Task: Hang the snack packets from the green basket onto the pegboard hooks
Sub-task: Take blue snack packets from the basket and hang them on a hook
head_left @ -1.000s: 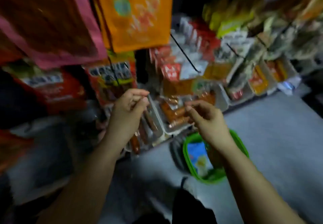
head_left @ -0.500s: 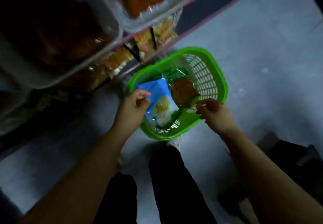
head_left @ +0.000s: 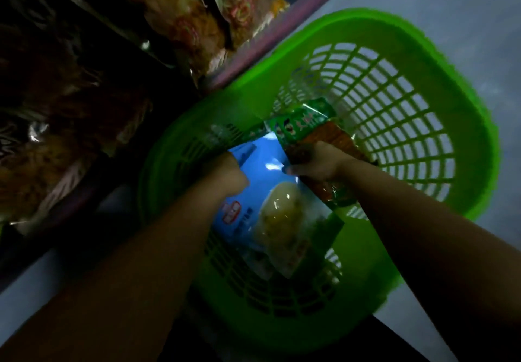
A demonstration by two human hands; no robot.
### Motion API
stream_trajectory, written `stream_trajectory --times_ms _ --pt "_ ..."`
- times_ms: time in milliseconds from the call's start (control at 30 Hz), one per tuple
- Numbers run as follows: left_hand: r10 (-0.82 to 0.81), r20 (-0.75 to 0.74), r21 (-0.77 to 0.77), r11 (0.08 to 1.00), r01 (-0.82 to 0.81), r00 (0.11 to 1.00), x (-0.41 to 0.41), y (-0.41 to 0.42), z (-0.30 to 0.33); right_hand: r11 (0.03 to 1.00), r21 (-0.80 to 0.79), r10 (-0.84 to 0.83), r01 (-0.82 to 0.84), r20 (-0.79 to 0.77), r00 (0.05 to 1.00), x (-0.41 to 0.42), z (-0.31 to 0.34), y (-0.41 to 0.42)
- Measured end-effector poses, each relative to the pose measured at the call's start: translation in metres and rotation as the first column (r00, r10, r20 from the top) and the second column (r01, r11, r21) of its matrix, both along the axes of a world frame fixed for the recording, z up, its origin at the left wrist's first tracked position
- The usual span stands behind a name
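Reaching into the green slatted plastic basket [head_left: 408, 102], my left hand [head_left: 225, 175] grips the blue glossy snack packet [head_left: 270, 206] while my right hand [head_left: 318, 161] pinches the brown-and-green foil packet [head_left: 304, 127].

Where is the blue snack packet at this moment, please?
In the head view, the blue packet lies inside the green basket, gripped by the left hand, beside the brown-and-green packet.

A single head-worn camera looks steeply down from close above into the green basket [head_left: 465, 124] on the floor [head_left: 465, 3], with shelf packets [head_left: 197, 23] crowding its upper left edge.
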State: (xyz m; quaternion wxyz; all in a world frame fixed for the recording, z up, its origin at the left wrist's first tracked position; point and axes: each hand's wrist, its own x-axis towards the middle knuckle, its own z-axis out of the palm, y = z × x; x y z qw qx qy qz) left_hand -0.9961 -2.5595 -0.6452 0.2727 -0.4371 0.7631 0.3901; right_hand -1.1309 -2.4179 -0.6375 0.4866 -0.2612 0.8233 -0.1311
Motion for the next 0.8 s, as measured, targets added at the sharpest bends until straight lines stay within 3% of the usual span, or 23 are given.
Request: stream_trajectory --times_ms 67,167,267,367,467,567,733,800 --pt "0.004 -0.078 0.010 1.000 -0.003 0.997 -0.006 0.002 0.002 0.985 -0.090 -0.129 0.149 0.197 0.972 0.005 -0.008 0.002" --pt "0.103 -0.262 0.214 0.976 -0.047 0.959 -0.013 0.009 0.020 0.939 -0.118 -0.251 0.323 0.409 0.877 0.014 -0.009 0.014" --pt "0.118 -0.365 0.280 0.960 -0.013 0.924 -0.014 0.014 0.032 0.934 -0.103 -0.263 0.343 0.454 0.851 0.015 -0.006 0.025" --pt "0.236 -0.418 0.254 0.957 -0.136 0.877 -0.011 0.014 0.034 0.922 -0.083 -0.331 0.378 0.339 0.881 0.009 -0.004 0.031" --pt "0.384 -0.334 0.278 0.913 -0.300 0.860 -0.007 0.008 0.031 0.872 -0.143 -0.434 0.469 0.222 0.873 -0.005 -0.001 0.042" --pt "0.404 -0.181 0.383 0.869 -0.314 0.896 -0.006 0.010 0.031 0.764 -0.194 -0.533 0.616 0.348 0.771 -0.015 0.003 0.057" --pt "0.495 -0.115 0.513 0.772 -0.375 0.861 -0.004 0.017 0.028 0.645 -0.015 -0.660 0.764 0.493 0.567 -0.018 -0.003 0.056" --pt "0.545 -0.133 0.557 0.732 -0.393 0.828 -0.006 0.016 0.031 0.580 0.013 -0.751 0.815 0.398 0.528 -0.021 -0.005 0.053"
